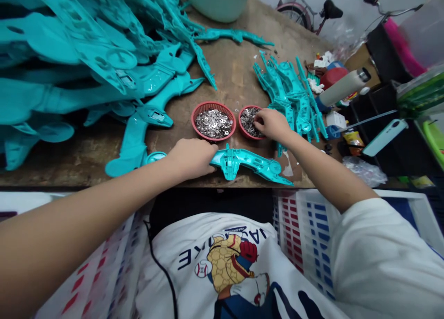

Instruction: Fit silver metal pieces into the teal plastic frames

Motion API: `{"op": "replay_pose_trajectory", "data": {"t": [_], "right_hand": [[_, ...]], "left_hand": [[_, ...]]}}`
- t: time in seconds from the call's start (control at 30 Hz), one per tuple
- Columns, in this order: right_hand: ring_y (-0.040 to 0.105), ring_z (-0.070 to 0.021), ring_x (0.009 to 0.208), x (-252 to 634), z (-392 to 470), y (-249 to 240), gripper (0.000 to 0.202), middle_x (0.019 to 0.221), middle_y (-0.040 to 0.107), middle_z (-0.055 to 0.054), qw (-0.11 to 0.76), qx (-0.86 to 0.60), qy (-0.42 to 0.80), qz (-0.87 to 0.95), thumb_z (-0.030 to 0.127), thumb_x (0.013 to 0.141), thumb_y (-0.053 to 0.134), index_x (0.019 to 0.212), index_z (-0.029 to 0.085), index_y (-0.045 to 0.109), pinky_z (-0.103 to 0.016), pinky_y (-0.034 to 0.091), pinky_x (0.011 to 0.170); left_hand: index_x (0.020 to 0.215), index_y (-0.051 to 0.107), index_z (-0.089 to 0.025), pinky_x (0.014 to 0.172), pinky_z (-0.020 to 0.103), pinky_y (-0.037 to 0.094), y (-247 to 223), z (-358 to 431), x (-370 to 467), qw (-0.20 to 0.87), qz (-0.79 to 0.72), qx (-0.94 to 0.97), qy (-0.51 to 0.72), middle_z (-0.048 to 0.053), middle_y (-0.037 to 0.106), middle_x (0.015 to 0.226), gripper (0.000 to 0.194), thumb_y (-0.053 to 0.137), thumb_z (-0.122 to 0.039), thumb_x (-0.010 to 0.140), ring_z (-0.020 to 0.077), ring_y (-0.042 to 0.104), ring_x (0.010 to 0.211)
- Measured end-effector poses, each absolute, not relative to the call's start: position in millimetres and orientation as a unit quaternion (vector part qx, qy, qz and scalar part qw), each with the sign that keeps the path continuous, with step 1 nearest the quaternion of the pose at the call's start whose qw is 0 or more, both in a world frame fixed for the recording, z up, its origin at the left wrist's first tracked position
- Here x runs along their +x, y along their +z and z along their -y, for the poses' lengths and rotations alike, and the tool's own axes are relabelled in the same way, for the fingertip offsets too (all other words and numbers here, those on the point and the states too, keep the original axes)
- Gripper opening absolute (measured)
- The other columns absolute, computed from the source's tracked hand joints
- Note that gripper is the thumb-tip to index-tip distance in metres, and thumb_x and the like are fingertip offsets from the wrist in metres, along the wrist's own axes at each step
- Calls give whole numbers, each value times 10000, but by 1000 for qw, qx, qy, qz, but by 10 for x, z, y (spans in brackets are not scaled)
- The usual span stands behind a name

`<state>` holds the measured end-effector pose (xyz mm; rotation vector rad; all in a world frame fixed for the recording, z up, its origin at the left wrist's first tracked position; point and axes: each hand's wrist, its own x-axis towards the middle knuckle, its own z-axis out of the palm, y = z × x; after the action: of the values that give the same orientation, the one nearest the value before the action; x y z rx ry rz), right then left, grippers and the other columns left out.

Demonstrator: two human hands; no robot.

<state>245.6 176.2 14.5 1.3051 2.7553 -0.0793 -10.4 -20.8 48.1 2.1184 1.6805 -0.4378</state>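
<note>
My left hand [194,159] is closed round the left end of a turquoise plastic part [251,160], which lies near the table's front edge with its ribbed inner side up. At the smaller red basket [242,130], my right hand [273,124] reaches over the rim, fingers bent together among small dark metal pieces [248,120]. Whether a piece is between those fingertips is hidden. Beside it, to the left, stands a larger red basket [193,120] full of shiny small metal plates [213,123].
A tall heap of turquoise parts [93,64] covers the table's left side. More such parts [289,94] lie at the right, near a bottle [343,88] and a phone [385,137]. A pale green tub [222,2] stands at the back; plastic crates [305,235] flank my lap.
</note>
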Motion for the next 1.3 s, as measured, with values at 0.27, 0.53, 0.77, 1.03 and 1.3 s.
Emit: {"op": "replay_pose_trajectory", "data": {"t": [0.27, 0.53, 0.77, 1.03, 1.3], "right_hand": [[782, -319, 987, 2561, -1771, 224, 141, 1035, 852, -113, -90, 457, -130, -875, 190, 944, 694, 985, 186, 829, -416, 609, 981], [684, -226, 777, 2694, -1366, 482, 149, 814, 750, -21, -254, 482, -373, -750, 315, 713, 790, 823, 240, 722, -335, 545, 740], [577, -133, 690, 2793, -601, 620, 543, 821, 704, 4, -338, 449, -625, -542, 495, 594, 1162, 912, 226, 813, -251, 490, 614], [553, -167, 721, 2864, -662, 456, 647, 801, 610, 13, -320, 414, -576, -628, 804, 797, 1050, 1065, 249, 856, -285, 481, 627], [736, -245, 821, 2993, -674, 474, 282, 938, 800, -42, -122, 396, -427, -804, 395, 1006, 889, 1225, 219, 922, -360, 592, 786]], "left_hand": [[1337, 782, -202, 992, 478, 688, 458, 220, -91, 184, -607, 759, -149, 197, 848, 1361, 412, 717, -448, 1013, 442, 836, 1247], [1515, 724, -201, 1033, 510, 684, 546, 235, -76, 190, -603, 761, -147, 228, 818, 1446, 586, 728, -560, 1052, 466, 820, 1292], [1492, 744, -205, 995, 488, 674, 528, 213, -74, 199, -602, 759, -147, 217, 818, 1433, 526, 717, -509, 1063, 468, 820, 1274], [1461, 716, -234, 950, 453, 652, 440, 259, -41, 159, -612, 752, -184, 206, 826, 1445, 522, 711, -549, 1045, 451, 801, 1324], [1400, 699, -200, 900, 492, 656, 471, 259, -33, 128, -619, 746, -209, 226, 832, 1398, 453, 674, -487, 1051, 478, 820, 1272]]}}
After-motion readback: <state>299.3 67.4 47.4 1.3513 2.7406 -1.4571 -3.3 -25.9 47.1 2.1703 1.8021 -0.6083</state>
